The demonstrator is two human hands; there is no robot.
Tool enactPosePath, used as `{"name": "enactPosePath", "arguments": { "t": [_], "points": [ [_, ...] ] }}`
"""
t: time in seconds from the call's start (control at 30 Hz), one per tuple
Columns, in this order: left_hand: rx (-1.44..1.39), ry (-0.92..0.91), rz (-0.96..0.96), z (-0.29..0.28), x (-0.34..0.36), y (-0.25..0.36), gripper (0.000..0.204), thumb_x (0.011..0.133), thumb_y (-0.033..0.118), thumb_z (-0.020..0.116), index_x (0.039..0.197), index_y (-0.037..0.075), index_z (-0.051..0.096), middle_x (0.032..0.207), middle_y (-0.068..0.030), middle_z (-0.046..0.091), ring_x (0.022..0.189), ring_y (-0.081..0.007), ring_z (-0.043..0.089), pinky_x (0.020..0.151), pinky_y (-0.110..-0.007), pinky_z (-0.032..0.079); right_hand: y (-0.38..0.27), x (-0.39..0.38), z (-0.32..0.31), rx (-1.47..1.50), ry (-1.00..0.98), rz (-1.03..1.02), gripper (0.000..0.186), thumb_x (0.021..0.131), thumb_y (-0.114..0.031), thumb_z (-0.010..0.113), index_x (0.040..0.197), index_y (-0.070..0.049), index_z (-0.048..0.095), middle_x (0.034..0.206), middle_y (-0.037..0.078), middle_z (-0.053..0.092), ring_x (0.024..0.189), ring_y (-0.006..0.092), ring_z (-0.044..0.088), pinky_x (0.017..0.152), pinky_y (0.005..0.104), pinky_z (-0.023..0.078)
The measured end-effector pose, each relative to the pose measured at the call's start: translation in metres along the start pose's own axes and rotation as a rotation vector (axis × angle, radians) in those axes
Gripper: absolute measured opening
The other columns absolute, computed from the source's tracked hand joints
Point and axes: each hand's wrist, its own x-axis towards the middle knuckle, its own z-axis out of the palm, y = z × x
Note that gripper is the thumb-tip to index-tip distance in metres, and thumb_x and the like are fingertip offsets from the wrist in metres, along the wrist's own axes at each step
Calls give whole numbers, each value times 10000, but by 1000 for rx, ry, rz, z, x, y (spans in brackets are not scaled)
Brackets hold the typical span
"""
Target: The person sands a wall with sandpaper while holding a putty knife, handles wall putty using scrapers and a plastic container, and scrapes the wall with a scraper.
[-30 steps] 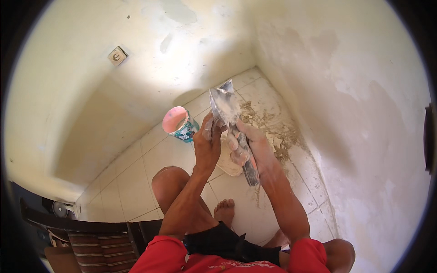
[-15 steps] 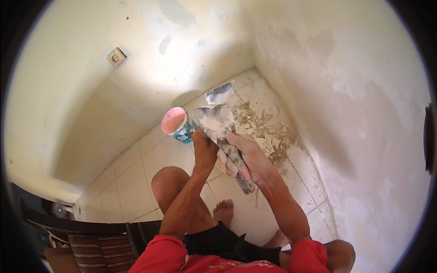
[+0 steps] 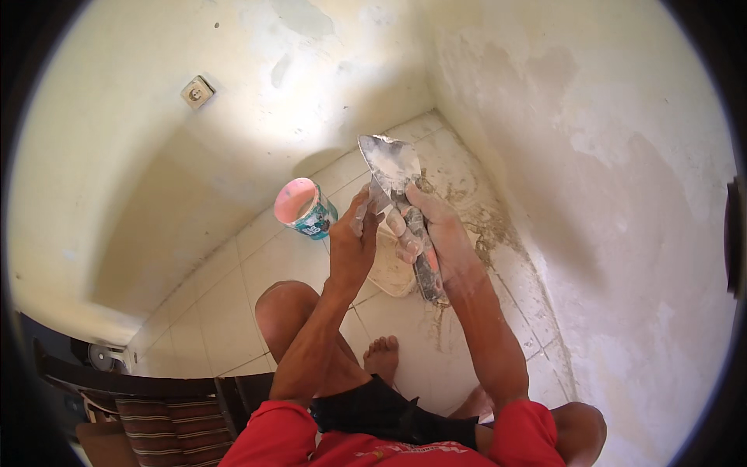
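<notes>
My right hand (image 3: 436, 222) is wrapped round the worn, dusty handle of a putty knife (image 3: 391, 159), thumb near the base of the blade. The wide blade points away from me and carries whitish putty. To its left, my left hand (image 3: 354, 245) pinches a thin grey flat scraper blade (image 3: 378, 200) against the near left edge of the putty knife. Most of that second blade is hidden by fingers and the knife. Whitish residue coats the fingers of both hands.
A teal bucket with a pink inside (image 3: 315, 219) stands by the wall, left of my hands. Below them lies a pale, smeared tray or lid (image 3: 395, 274). Crumbled debris (image 3: 486, 226) covers tiles near the right wall. A dark chair (image 3: 175, 428) is at lower left.
Both hands have moved slightly, the putty knife going up and to the right. The flat blade, earlier beyond the knife's tip, is now beside its left edge.
</notes>
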Motion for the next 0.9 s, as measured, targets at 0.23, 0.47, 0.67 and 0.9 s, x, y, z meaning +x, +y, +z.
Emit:
{"name": "enactPosePath", "arguments": {
  "t": [0.23,0.47,0.67,0.9],
  "points": [
    [-29,-95,-117,0,-5,-7,373,912,-51,564,1284,-36,549,913,-172,698,814,-208,701,666,-301,535,7,-8,-2,45,-18,57,330,1016,-325,496,978,-7,573,675,90,593,431,156,508,438,299,457],
    [-201,-84,-212,-3,-7,-18,320,979,-23,498,1294,-80,517,951,-165,693,812,-174,698,693,-294,550,12,-16,14,47,129,119,315,1023,-311,481,991,-14,582,668,61,563,448,136,482,421,294,431],
    [-121,-75,-168,-10,0,-3,313,992,5,491,1294,-61,537,1014,-154,692,903,-179,695,749,-300,566,16,-13,1,166,-96,123,287,1027,-299,467,952,-36,552,643,49,549,412,112,450,390,269,404],
    [-268,-112,-224,-10,-2,-14,326,993,3,490,1310,-64,522,1055,-155,685,902,-206,702,766,-295,570,3,-8,-4,200,-92,53,279,1026,-297,479,963,-34,544,661,56,572,406,107,439,384,266,407]
  ]
}}
